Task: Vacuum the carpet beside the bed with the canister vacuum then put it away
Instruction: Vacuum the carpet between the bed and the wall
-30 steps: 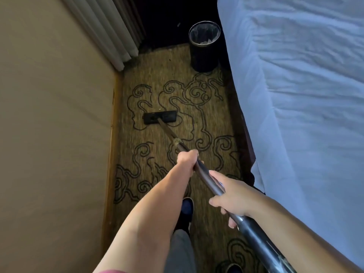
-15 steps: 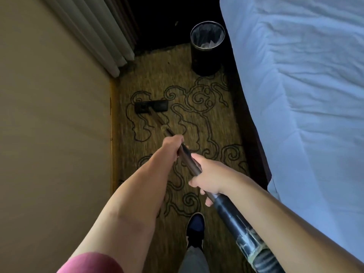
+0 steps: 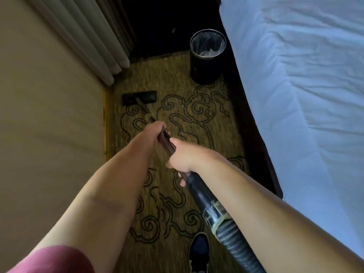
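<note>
The black vacuum floor head [image 3: 139, 97] lies flat on the patterned carpet [image 3: 193, 119], close to the left wall and the foot of the curtain. A dark wand [image 3: 166, 141] runs back from it to a ribbed hose [image 3: 237, 247] at the lower right. My left hand [image 3: 154, 129] is wrapped round the wand further forward. My right hand [image 3: 184, 157] grips it just behind, where the wand meets the black cuff. The canister itself is out of view.
A black waste bin [image 3: 206, 66] with a clear liner stands at the far end beside the bed [image 3: 307, 99], which fills the right side. A beige wall [image 3: 49, 119] and pale curtain [image 3: 94, 42] close the left. My shoe [image 3: 199, 247] is on the carpet below.
The floor head has slid forward and left along the carpet toward the curtain corner. Both arms have stretched out with it, and a shoe has stepped forward.
</note>
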`<state>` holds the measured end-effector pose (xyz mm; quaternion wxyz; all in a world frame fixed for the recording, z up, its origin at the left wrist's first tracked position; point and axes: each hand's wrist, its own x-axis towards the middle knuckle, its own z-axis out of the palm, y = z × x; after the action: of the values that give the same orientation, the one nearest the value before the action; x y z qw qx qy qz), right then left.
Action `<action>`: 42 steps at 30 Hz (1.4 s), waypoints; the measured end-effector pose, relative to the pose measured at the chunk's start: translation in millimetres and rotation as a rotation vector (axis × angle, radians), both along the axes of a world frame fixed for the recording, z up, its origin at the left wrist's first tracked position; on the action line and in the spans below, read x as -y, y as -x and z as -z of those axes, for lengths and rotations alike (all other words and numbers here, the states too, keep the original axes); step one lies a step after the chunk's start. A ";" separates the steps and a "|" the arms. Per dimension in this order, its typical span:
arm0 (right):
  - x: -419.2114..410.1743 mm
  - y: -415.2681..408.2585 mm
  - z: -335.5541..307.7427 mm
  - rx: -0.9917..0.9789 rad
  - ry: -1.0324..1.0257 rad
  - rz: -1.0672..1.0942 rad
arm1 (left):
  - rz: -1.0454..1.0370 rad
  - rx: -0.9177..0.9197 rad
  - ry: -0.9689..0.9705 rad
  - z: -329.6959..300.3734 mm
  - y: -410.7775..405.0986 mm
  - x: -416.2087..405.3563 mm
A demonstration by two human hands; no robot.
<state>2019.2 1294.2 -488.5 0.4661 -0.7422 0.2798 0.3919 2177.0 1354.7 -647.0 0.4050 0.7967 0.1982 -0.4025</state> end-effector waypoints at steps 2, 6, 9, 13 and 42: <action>4.7 -15.1 -6.5 0.031 0.059 -0.079 | 0.008 -0.008 0.020 -3.6 -12.3 3.7; 17.6 -2.0 -11.3 0.040 0.119 -0.123 | -0.040 -0.042 0.048 -7.6 -1.3 15.0; 28.2 25.4 -14.3 0.006 0.134 -0.170 | -0.085 -0.128 0.118 -5.2 23.5 19.2; 63.8 71.4 -26.1 -0.014 0.195 -0.167 | -0.069 -0.233 0.177 -14.9 66.1 54.6; 94.6 401.8 -118.7 -0.163 0.329 -0.238 | 0.049 -0.433 0.219 -91.8 416.2 126.1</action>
<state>1617.4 1199.6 -369.9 0.2649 -0.8020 0.2870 0.4519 1760.7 1228.7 -555.2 0.4271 0.6478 0.2163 -0.5926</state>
